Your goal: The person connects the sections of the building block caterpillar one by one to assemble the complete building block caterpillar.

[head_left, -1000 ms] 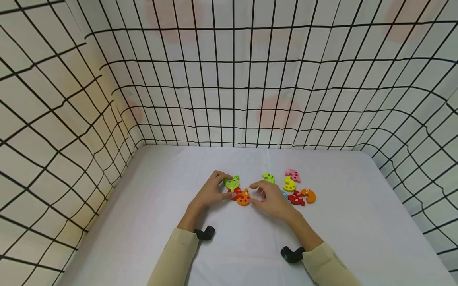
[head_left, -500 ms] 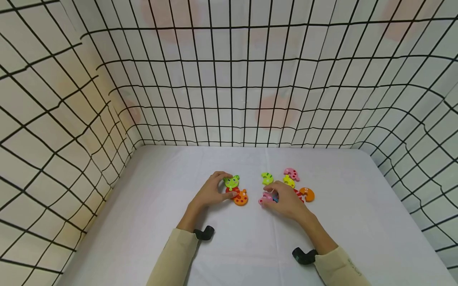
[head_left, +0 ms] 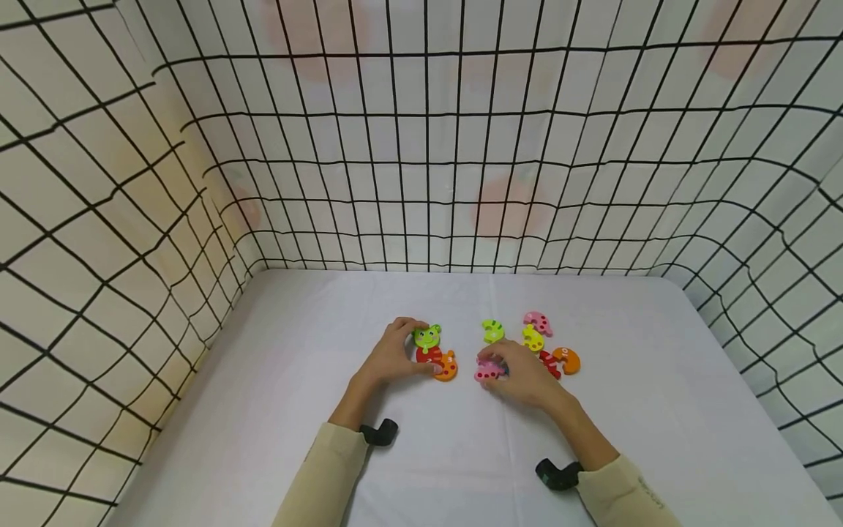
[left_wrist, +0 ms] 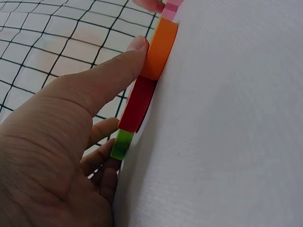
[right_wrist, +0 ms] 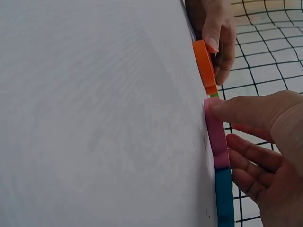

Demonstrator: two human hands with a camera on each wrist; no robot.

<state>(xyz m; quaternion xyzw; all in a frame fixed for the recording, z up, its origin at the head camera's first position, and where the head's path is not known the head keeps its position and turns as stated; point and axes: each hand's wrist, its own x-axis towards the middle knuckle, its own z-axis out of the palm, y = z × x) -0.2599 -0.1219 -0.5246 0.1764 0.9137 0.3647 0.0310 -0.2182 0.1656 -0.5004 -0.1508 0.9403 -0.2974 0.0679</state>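
Observation:
Three joined wooden caterpillar puzzle pieces lie left of centre in the head view: a green smiling head (head_left: 427, 337), a red piece (head_left: 426, 354) and an orange spotted piece (head_left: 449, 369). My left hand (head_left: 388, 357) spans them, fingers at the head and thumb on the orange piece's edge. To the right, my right hand (head_left: 525, 372) pinches a pink spotted puzzle piece (head_left: 487, 372), with a gap between it and the orange piece. A blue piece (right_wrist: 224, 196) sits against the pink one in the right wrist view, mostly hidden by the hand from above.
Beyond my right hand lie more puzzle pieces: green striped (head_left: 492, 331), yellow (head_left: 533, 338), another pink (head_left: 538, 323), red striped (head_left: 549, 364) and orange (head_left: 568, 360). White cloth covers the table (head_left: 448, 468). Black-gridded white curtains enclose the back and sides.
My right hand has moved right, away from the orange piece, and now pinches the pink piece. My left thumb has shifted from the red piece onto the orange one.

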